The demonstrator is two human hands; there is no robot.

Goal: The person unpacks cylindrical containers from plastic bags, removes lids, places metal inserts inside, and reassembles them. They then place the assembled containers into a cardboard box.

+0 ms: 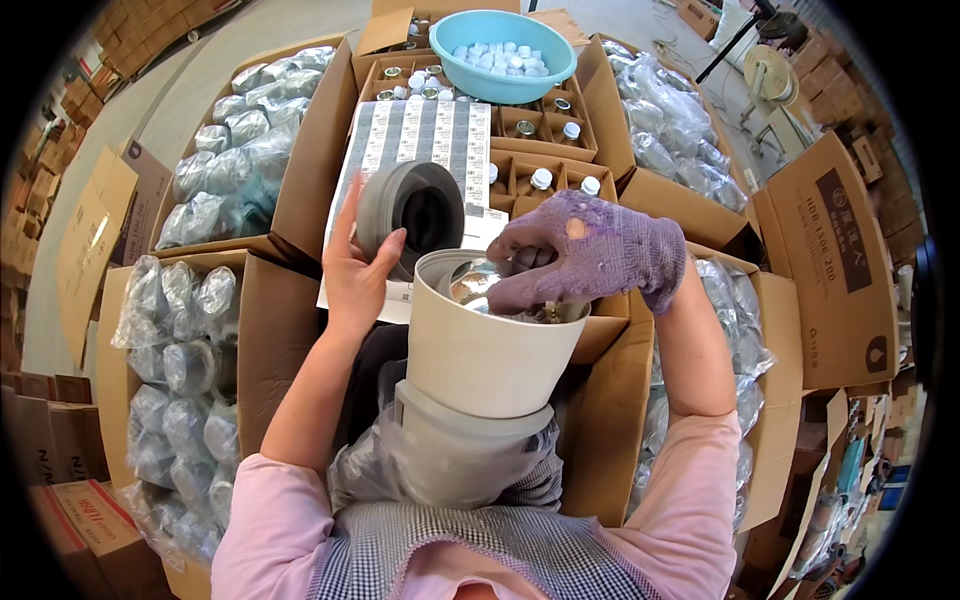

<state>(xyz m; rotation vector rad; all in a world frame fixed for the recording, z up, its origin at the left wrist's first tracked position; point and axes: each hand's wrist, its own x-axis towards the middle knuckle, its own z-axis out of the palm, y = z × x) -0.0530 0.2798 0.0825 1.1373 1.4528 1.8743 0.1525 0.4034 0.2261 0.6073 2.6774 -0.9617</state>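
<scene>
The left hand (358, 268) is bare and grips a grey round lid (412, 208), thumb across its near rim and fingers behind its far edge, holding it tilted just above and to the left of a cream bucket-shaped container (480, 355). The right hand (585, 255), in a worn purple knit glove, is clenched with its fingers reaching down over the container's far rim into the open mouth, closed on something shiny inside (470, 285); what exactly that is cannot be told. The container stands at the person's lap, its base seated in a grey holder wrapped in clear plastic (450, 460).

Room is tight on every side. Open cardboard boxes ring the person: the left box (270, 330) and the upper left box (320, 140) are packed with plastic-wrapped containers, the right box (790, 320) likewise. Straight ahead, a divided carton (560, 150) holds small capped bottles, with a printed sheet of labels (420, 140) lying over its left part and a teal basin (500, 50) of white caps resting on its far end. The lid's edge hangs over the label sheet, close to the container's rim but apart from it. Bare floor (200, 70) shows only at the upper left.
</scene>
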